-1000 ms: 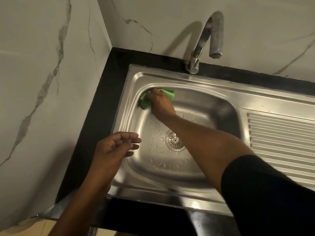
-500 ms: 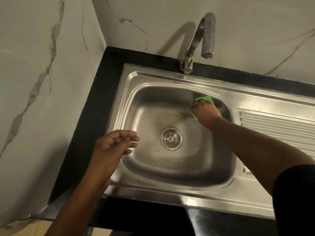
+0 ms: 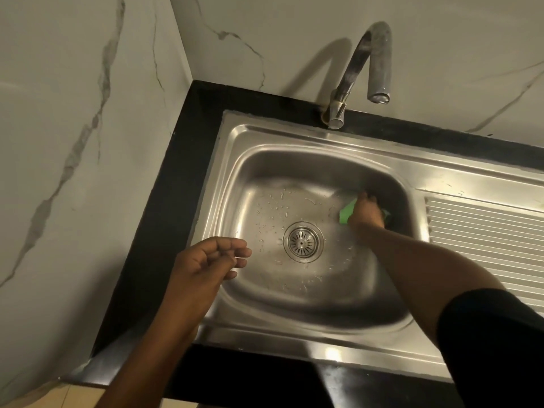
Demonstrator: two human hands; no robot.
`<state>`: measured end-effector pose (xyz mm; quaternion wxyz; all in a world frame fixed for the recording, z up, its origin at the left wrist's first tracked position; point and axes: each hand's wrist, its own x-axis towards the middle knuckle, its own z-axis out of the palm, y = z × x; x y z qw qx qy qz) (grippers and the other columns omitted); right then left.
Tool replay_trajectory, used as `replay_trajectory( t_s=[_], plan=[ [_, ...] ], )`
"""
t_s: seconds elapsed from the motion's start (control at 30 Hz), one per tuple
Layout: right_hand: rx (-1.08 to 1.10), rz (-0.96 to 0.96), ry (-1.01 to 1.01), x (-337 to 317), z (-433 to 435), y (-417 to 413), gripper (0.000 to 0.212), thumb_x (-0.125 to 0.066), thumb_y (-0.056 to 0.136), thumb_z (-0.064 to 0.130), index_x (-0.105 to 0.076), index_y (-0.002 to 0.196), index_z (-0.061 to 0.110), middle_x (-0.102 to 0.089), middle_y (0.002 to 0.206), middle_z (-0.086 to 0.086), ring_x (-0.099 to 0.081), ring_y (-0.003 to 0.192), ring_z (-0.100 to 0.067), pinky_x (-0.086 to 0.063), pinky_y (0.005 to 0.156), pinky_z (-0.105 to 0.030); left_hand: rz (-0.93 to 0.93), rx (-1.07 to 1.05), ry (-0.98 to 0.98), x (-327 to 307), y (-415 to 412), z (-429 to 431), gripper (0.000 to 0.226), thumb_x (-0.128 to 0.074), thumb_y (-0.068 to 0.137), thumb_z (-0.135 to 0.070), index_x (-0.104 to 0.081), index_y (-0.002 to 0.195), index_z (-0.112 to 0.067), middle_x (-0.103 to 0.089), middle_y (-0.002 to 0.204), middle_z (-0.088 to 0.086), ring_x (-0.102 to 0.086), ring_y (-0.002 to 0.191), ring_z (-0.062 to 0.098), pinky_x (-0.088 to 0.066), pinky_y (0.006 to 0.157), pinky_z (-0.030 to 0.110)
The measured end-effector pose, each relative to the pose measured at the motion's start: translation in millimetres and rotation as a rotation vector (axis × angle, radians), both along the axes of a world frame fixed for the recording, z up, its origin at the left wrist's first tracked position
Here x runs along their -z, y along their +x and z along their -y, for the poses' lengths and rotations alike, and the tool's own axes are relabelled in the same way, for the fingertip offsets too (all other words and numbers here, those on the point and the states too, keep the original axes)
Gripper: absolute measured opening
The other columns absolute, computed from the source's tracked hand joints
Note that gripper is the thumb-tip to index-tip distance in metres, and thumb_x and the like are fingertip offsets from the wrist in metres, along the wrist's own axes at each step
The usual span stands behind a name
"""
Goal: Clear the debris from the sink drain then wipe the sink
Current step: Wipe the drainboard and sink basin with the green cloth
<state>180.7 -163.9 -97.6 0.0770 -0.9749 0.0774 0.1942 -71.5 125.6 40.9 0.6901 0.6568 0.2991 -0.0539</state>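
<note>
Brushed steel sink [image 3: 265,136], glossy, with a rounded-rectangle basin, let into a flat black counter [image 3: 164,201]. Round steel drain [image 3: 303,242] at mid-floor, slotted like spokes. Ribbed drainboard [image 3: 485,240] off the basin's right edge, ridges straight and parallel. Curved metal tap [image 3: 356,69] at the back rim, dull and spotted. Pale walls [image 3: 73,113] veined like marble, meeting at the counter's far left corner. Scattered droplets [image 3: 276,201] across the far half of the floor.

One sink, one drain, one tap, one cloth, two hands, two walls.

Green cloth [image 3: 347,213], soft and folded, down in the basin's far right corner, clamped under the right hand [image 3: 366,214], fingers bunched over it against the steel. Left hand [image 3: 206,260] hovering above the basin's left rim, fingers loosely curled, thumb near the fingertips, nothing seen in it.

Most of the cloth hidden beneath the hand, only a strip on either side showing. Right fingertips lost in shadow. Drainboard cut off at the right edge. Black sleeve [image 3: 494,348] cropped at the bottom right corner.
</note>
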Motion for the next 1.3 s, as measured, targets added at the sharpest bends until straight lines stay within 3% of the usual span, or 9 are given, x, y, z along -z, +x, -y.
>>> replay_trajectory(
  t_s=[0.1,0.17,0.3,0.5,0.7,0.83,0.93,1.17,1.3],
  plan=[
    [0.447,0.101,0.287,12,-25,0,0.044,-0.06,0.096,0.01,-0.054,0.139,0.002,-0.055,0.141,-0.024,-0.054,0.131,-0.04,-0.042,0.113,-0.043,-0.013,0.011,0.0,2,-1,1,0.036,-0.057,0.1,0.005,-0.081,0.102,-0.022,-0.084,0.101,0.004,-0.08,0.098,0.022,-0.06,0.088,0.039],
    [0.515,0.14,0.409,14,-54,1,0.033,-0.064,0.096,0.019,-0.064,0.127,0.007,-0.065,0.131,-0.019,-0.061,0.123,-0.036,-0.047,0.106,-0.038,-0.011,0.005,-0.003,4,-2,1,0.035,-0.057,0.099,0.007,-0.081,0.103,-0.019,-0.084,0.101,0.004,-0.08,0.097,0.023,-0.06,0.087,0.038],
    [0.424,0.106,0.595,22,-112,2,0.03,-0.057,0.097,0.014,-0.062,0.127,0.011,-0.066,0.125,-0.013,-0.063,0.115,-0.032,-0.045,0.084,-0.026,-0.017,-0.023,-0.022,6,-5,2,0.032,-0.056,0.1,0.008,-0.079,0.106,-0.013,-0.084,0.1,0.005,-0.08,0.097,0.024,-0.06,0.084,0.035],
    [0.179,0.062,0.742,32,-181,-23,0.024,-0.059,0.099,0.023,-0.067,0.122,0.025,-0.07,0.125,0.0,-0.064,0.118,-0.025,-0.04,0.086,-0.021,-0.018,-0.015,-0.016,9,-15,2,0.035,-0.055,0.1,0.009,-0.079,0.106,-0.016,-0.084,0.101,0.004,-0.08,0.097,0.022,-0.061,0.084,0.032],
    [-0.384,-0.129,0.616,40,-189,-63,0.035,-0.054,0.098,0.012,-0.066,0.13,0.022,-0.066,0.13,-0.008,-0.063,0.118,-0.031,-0.044,0.092,-0.029,-0.01,-0.032,-0.021,11,-22,-1,0.033,-0.056,0.101,0.004,-0.081,0.106,-0.018,-0.084,0.104,0.005,-0.08,0.1,0.023,-0.063,0.08,0.028],
    [-0.65,-0.338,0.545,34,-170,-93,0.042,-0.051,0.095,0.002,-0.07,0.126,0.022,-0.065,0.133,-0.007,-0.061,0.121,-0.028,-0.047,0.104,-0.034,-0.008,-0.037,-0.025,8,-21,0,0.032,-0.057,0.101,0.005,-0.079,0.109,-0.015,-0.084,0.104,0.007,-0.08,0.101,0.024,-0.061,0.087,0.034],
    [-0.793,-0.517,0.474,29,-148,-118,0.041,-0.051,0.094,0.0,-0.07,0.125,0.019,-0.064,0.128,-0.01,-0.06,0.118,-0.029,-0.048,0.099,-0.033,0.001,-0.049,-0.013,2,-19,-1,0.034,-0.056,0.099,0.009,-0.08,0.107,-0.014,-0.084,0.102,0.009,-0.08,0.1,0.027,-0.062,0.086,0.035],
    [-0.921,-0.727,0.347,19,-76,-141,0.042,-0.061,0.091,0.003,-0.066,0.13,0.016,-0.068,0.123,-0.009,-0.064,0.109,-0.027,-0.051,0.093,-0.032,0.015,-0.041,0.004,-6,-18,-6,0.036,-0.056,0.1,0.007,-0.081,0.104,-0.019,-0.084,0.102,0.006,-0.08,0.098,0.026,-0.058,0.086,0.038],
    [-0.807,-0.844,0.25,9,-33,-130,0.042,-0.06,0.09,-0.004,-0.066,0.129,0.012,-0.069,0.123,-0.013,-0.066,0.107,-0.028,-0.052,0.09,-0.033,0.019,-0.038,0.0,-6,-17,-3,0.035,-0.056,0.1,0.006,-0.08,0.105,-0.019,-0.084,0.102,0.005,-0.08,0.098,0.026,-0.059,0.085,0.037]
  ],
)
